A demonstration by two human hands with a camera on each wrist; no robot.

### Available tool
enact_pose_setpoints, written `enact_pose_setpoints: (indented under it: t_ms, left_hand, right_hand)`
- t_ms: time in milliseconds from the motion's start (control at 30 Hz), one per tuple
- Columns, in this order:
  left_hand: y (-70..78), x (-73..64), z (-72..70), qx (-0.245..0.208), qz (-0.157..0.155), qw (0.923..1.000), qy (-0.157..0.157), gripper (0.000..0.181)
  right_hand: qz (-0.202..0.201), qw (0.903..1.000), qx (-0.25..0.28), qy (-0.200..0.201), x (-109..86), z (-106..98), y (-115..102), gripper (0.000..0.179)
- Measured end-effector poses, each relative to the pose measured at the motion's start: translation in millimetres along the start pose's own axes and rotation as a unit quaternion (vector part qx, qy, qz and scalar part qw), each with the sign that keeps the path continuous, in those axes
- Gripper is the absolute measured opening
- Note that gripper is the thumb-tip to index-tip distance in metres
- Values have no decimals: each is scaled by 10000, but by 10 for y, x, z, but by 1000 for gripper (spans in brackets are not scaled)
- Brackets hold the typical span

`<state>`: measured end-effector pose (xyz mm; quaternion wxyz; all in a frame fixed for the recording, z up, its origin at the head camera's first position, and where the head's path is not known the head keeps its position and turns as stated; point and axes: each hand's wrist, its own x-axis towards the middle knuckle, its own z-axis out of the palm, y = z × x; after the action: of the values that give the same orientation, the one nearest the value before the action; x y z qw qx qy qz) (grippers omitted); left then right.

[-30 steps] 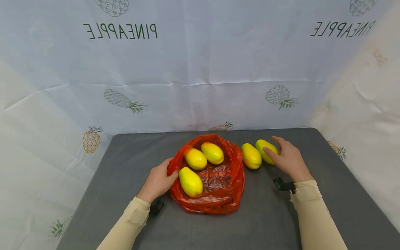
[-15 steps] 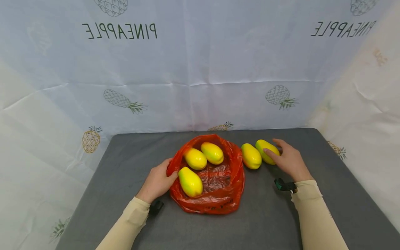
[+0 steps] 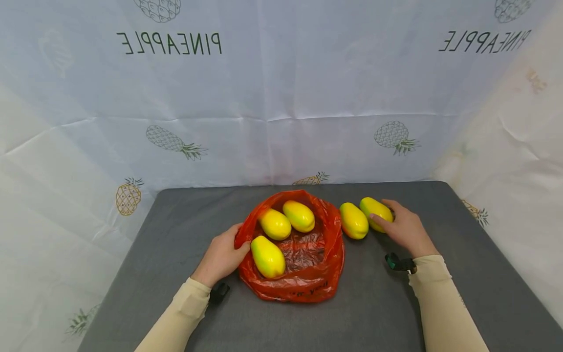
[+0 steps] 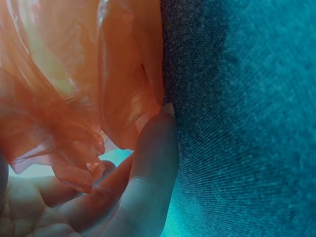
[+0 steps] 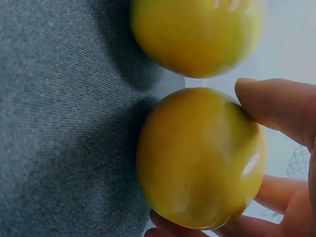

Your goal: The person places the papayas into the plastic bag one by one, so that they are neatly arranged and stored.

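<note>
A red plastic bag (image 3: 308, 288) stands on the table with its mouth spread wide. Three yellow-green mangoes lie inside, the nearest mango (image 3: 268, 256) at the front left. My left hand (image 3: 222, 254) holds the bag's left rim, thumb over the edge; in the left wrist view the fingers (image 4: 153, 163) curl against the thin plastic. To the right of the bag, my right hand (image 3: 406, 227) grips the rightmost mango (image 3: 374, 210), thumb on its near side and fingers around the far side. Another mango (image 3: 354, 221) lies between that one and the bag.
The dark grey table (image 3: 352, 313) runs back to a white cloth backdrop (image 3: 272, 88) printed with pineapples. The backdrop also hangs along both sides. A dark strap with a small device (image 3: 399, 262) sits at the right wrist.
My right hand has lowered slightly and its thumb and fingers have closed in around the rightmost mango. The left hand and bag stay in place.
</note>
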<state>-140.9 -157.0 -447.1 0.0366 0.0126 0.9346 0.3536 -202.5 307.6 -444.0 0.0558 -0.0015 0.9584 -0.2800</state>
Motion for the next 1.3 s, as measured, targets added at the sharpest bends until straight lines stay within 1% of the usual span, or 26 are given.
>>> enact_pose_setpoints:
  t_ms: [333,600,833,967,1133,1300]
  left_hand:
    - [-8,0,1,-16,55,10000,-5,53]
    - [-9,4,6,89,132,9999,37,52]
    - [-10,8,24,7,79,10000,9,53]
    - [-8,7,26,-10,54,10000,9,53]
    - [-6,4,20,-4,115,9999,27,51]
    - [6,5,16,-13,134,9999,26,51]
  right_hand:
    - [29,9999,-109,2,10,15,-24,90]
    - [7,9999,-122,-4,0,-11,-17,90]
    - [-15,9999,-109,123,-9,-38,37,90]
    - [2,9998,-122,159,-22,-83,48,91]
    - [-18,9996,-151,255,-74,-186,30,90]
    - [-144,9991,-150,376,-144,-281,-62,88]
